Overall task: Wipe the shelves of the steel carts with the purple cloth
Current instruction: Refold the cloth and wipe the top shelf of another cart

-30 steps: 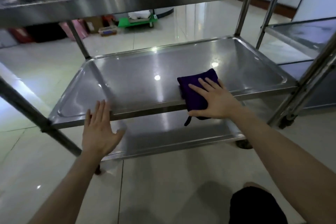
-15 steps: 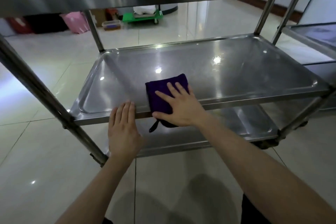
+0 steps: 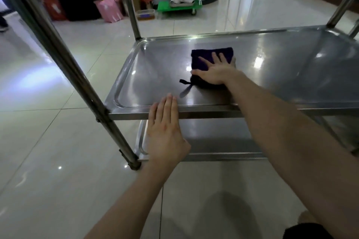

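Note:
The folded purple cloth [image 3: 206, 58] lies flat on the middle shelf [image 3: 281, 75] of the steel cart, left of the shelf's centre, with a dark loop trailing toward the front. My right hand [image 3: 215, 72] presses flat on the cloth's near half, fingers spread. My left hand [image 3: 165, 132] rests flat with fingers together, fingertips on the shelf's front rim, holding nothing. The bottom shelf [image 3: 217, 137] shows below, partly hidden by both arms.
A steel upright post [image 3: 64, 60] slants down at the left to the cart's front corner. Behind on the tiled floor stand a green trolley [image 3: 178, 7], a pink bag [image 3: 109, 10], dark luggage and a clear box. My knee [image 3: 308, 231] shows at bottom right.
My right hand has slid the cloth from the shelf's front edge further in, toward the middle. The left hand has stayed at the front rim. The view has shifted left.

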A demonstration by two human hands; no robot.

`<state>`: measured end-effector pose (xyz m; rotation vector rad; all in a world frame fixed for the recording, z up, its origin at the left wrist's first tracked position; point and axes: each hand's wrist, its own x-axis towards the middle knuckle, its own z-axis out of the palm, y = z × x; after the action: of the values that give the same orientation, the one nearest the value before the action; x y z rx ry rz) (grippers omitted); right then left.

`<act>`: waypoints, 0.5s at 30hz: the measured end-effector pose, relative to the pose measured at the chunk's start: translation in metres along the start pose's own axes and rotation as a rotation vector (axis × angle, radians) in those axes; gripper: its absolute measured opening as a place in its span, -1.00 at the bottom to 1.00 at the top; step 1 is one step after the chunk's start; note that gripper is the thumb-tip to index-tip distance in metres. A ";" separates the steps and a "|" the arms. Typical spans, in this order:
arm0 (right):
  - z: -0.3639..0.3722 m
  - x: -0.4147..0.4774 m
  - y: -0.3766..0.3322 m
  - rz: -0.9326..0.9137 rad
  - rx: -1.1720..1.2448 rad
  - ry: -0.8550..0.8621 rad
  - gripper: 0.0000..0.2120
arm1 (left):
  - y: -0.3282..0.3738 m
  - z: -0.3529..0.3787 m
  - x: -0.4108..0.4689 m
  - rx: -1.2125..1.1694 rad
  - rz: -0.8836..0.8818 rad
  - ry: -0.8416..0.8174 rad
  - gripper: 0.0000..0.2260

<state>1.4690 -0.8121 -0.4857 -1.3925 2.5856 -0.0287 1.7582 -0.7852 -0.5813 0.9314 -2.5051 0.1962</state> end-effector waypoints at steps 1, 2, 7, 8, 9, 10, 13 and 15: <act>0.004 -0.004 -0.017 -0.051 -0.015 -0.002 -0.10 | -0.002 0.000 0.000 -0.017 0.000 -0.012 0.08; 0.011 -0.013 -0.030 -0.090 -0.026 -0.004 -0.13 | -0.004 -0.002 -0.001 -0.041 0.003 -0.026 0.11; 0.027 -0.097 -0.026 -0.200 0.003 -0.033 -0.11 | -0.010 -0.025 -0.006 -0.339 -0.026 -0.105 0.04; 0.030 -0.117 -0.021 -0.221 0.016 -0.039 -0.09 | -0.011 -0.033 -0.007 -0.499 -0.082 -0.107 -0.03; 0.034 -0.138 -0.017 -0.238 0.014 -0.036 -0.06 | -0.012 -0.040 -0.007 -0.645 -0.143 -0.092 -0.14; 0.039 -0.156 -0.014 -0.248 0.002 -0.027 -0.04 | -0.012 -0.047 -0.004 -0.737 -0.195 -0.060 -0.26; 0.045 -0.183 -0.011 -0.267 0.040 0.011 -0.10 | -0.008 -0.066 0.024 -0.751 -0.287 -0.076 -0.51; 0.031 -0.177 -0.007 -0.241 0.229 0.142 -0.33 | -0.002 -0.069 0.055 -0.686 -0.299 -0.179 -0.55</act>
<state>1.5752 -0.6671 -0.4850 -1.6536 2.4100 -0.4603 1.7481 -0.7994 -0.4946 1.0199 -2.2746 -0.8179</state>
